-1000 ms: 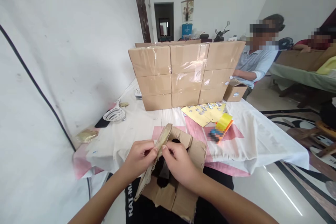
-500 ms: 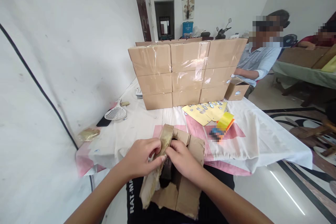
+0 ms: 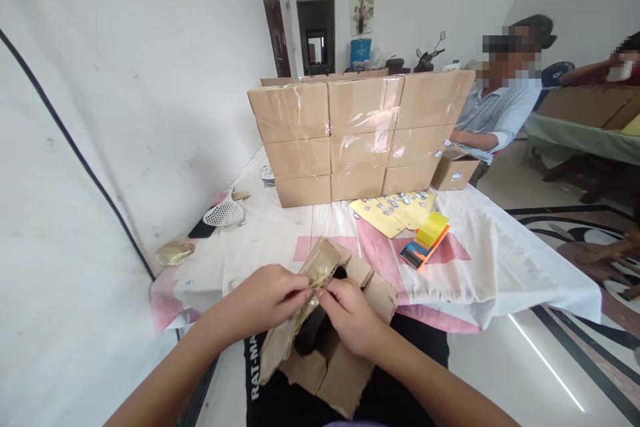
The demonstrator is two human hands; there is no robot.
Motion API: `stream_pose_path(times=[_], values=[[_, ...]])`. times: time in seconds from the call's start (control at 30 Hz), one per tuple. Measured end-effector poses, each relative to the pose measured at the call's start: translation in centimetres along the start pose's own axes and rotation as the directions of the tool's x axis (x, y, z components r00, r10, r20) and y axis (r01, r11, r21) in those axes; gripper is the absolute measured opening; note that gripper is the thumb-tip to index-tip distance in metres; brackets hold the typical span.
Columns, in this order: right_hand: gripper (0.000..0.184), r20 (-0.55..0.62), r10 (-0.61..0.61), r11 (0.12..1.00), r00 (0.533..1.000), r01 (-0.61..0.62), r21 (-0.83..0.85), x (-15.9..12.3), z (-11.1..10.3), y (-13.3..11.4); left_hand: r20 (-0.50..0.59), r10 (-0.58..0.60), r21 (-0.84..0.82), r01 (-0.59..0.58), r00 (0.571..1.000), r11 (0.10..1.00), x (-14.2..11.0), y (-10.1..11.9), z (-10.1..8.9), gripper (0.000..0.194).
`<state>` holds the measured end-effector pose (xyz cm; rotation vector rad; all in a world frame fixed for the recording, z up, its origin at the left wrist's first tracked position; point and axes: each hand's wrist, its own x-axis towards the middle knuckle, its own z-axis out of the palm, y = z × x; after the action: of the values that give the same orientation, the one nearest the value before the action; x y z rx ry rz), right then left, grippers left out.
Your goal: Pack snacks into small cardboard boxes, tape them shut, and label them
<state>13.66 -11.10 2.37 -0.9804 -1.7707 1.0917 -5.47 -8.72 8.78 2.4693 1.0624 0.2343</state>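
Note:
A torn, open cardboard box (image 3: 345,380) rests tilted on my lap, at the near edge of the table. Shiny yellowish packing tape (image 3: 321,272) runs along its left flap, whose edges look ragged. My left hand (image 3: 273,297) is closed, pinching the taped edge of that flap between thumb and fingers. Close against it, my right hand (image 3: 353,313) is also closed, gripping the same edge with the thumb on top and the other fingers partly hidden inside the opening. Dark shadow fills the inside of the box, so its contents cannot be made out.
Wrapped cartons (image 3: 360,140) form a wall across the cloth-covered table (image 3: 260,240). A tape dispenser (image 3: 425,241) lies right, near yellow sheets (image 3: 385,217) with stickers. A white net-like scoop (image 3: 225,213) lies left. Behind the small open carton (image 3: 455,170) sits a person (image 3: 500,113).
Both hands have drawn together at the taped flap, and my left fingers have closed on its edge. The box has turned slightly, its lower end swinging left.

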Motion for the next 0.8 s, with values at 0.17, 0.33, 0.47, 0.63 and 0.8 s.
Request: stream_pose_path(times=[0.17, 0.33, 0.47, 0.63, 0.8], values=[[0.028, -0.061, -0.025, 0.995, 0.998, 0.019, -0.096, -0.3, 0.0, -0.1, -0.161, -0.008, 0.028, 0.013, 0.987, 1.0, 0.1, -0.2, 1.6, 0.028], [0.027, -0.064, -0.065, 0.987, 0.996, 0.054, -0.151, -0.2, -0.8, -0.1, -0.31, -0.023, 0.003, 0.025, 0.95, 1.0, 0.1, -0.6, 2.7, 0.032], [0.027, -0.055, -0.055, 0.986, 0.997, 0.045, -0.158, -0.4, -1.3, 0.4, -0.31, -0.07, -0.034, 0.062, 0.948, 0.997, 0.3, -0.8, 2.8, 0.034], [0.026, -0.087, 0.089, 0.99, 0.992, -0.098, -0.103, 0.0, -1.9, 0.0, -0.328, -0.024, 0.058, 0.046, 0.944, 0.997, 1.4, 0.3, 3.2, 0.032], [0.03, 0.046, 0.171, 0.985, 0.984, -0.171, -0.001, 1.2, -2.7, -1.3, -0.314, -0.102, -0.034, 0.097, 0.944, 0.995, 2.1, 1.0, 2.8, 0.019]])
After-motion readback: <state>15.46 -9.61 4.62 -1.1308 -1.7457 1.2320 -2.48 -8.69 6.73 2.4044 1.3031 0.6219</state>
